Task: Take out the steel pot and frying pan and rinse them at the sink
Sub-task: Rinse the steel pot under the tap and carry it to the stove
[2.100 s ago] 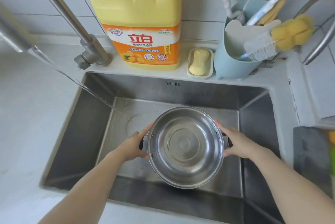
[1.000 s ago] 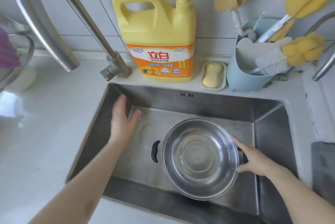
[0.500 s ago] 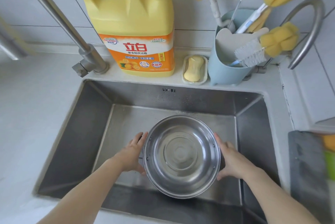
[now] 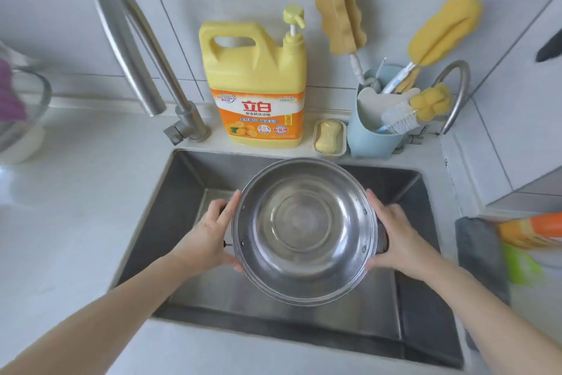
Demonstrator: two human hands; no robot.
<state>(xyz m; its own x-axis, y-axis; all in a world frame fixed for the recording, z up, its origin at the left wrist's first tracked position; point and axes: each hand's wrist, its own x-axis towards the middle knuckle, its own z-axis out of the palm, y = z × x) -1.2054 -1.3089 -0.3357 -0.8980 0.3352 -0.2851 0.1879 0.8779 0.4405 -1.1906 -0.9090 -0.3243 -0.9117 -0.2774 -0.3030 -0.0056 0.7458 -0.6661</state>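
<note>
A round steel pot (image 4: 304, 230) with dark side handles is held above the steel sink (image 4: 170, 201), its open mouth facing me. My left hand (image 4: 209, 233) grips its left handle and my right hand (image 4: 395, 235) grips its right handle. The pot's rim reaches up to the sink's back edge. A little water seems to lie in its bottom. The curved tap (image 4: 133, 49) stands at the back left with its spout left of the sink and no water running. No frying pan is in view.
On the back ledge stand a yellow detergent jug (image 4: 258, 86), a soap dish (image 4: 330, 136) and a blue holder (image 4: 372, 134) with brushes and sponges. A glass bowl (image 4: 21, 110) sits far left. A dark mat (image 4: 477, 253) and an orange item (image 4: 532, 228) lie right.
My left hand went off the pot to the sink's left wall, then came back to the handle. Both hands have since lifted the pot up from the sink floor. The water stream has stopped.
</note>
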